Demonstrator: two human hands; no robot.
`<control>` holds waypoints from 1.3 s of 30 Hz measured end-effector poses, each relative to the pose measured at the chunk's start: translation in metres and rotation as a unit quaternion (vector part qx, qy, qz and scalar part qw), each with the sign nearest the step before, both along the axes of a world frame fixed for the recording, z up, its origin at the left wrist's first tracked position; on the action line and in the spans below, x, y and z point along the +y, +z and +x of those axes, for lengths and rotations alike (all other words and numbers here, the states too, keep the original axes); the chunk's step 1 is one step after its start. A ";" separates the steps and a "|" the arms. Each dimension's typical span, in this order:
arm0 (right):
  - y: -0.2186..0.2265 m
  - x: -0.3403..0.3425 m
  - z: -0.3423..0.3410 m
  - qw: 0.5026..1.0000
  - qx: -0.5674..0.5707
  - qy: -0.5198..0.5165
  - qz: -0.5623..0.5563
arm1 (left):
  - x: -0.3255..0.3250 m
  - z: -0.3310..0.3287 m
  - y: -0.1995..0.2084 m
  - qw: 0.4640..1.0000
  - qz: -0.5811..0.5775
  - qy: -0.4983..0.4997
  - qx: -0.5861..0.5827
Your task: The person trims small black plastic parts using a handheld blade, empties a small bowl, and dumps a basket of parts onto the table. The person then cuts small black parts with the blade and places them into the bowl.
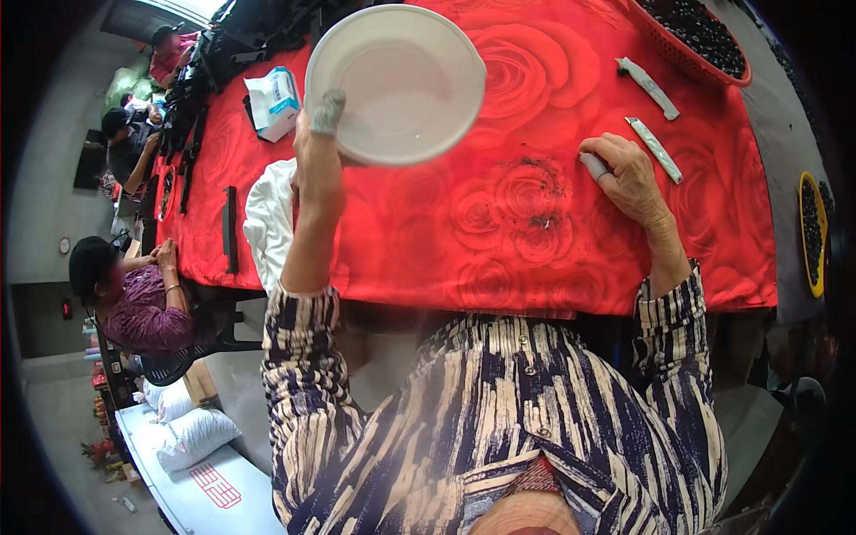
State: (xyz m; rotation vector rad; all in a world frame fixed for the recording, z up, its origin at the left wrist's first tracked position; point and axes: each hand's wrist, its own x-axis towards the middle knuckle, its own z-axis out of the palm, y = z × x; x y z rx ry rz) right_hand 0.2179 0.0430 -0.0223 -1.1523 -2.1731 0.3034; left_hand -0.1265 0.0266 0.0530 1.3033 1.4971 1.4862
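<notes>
My left hand (319, 152) grips a round white plastic basin (401, 143) by its near left rim. Its thumb, wrapped in grey tape, lies over the inside of the rim. The basin's inside looks bare. My right hand (626, 178) rests palm down on a red rose-print tablecloth (401, 241), its fingers loosely bent and holding nothing visible; one digit has a pale grey wrap. Close by its right side lies a slim cutter with a silvery wrapped handle (655, 152). Farther off is a second wrapped cutter (648, 87). Dark crumbs (546, 192) are scattered left of the hand.
A red basket (691, 62) of small black pieces stands at the far right, and a yellow tray (811, 234) holds similar ones. On the left are a tissue pack (273, 102), a white cloth (269, 223) and a black strip (230, 230). Several people sit along the left side.
</notes>
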 end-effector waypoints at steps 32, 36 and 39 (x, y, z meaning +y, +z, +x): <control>0.004 0.000 -0.006 1.000 -0.012 -0.014 -0.015 | 0.078 -0.021 -0.042 0.959 0.086 0.066 0.263; 0.001 0.001 -0.007 1.000 -0.010 0.007 0.022 | 0.002 0.009 -0.035 0.919 0.097 -0.096 0.370; 0.004 -0.003 -0.006 0.999 -0.022 -0.029 -0.014 | -0.032 0.034 -0.037 0.955 0.040 -0.176 0.234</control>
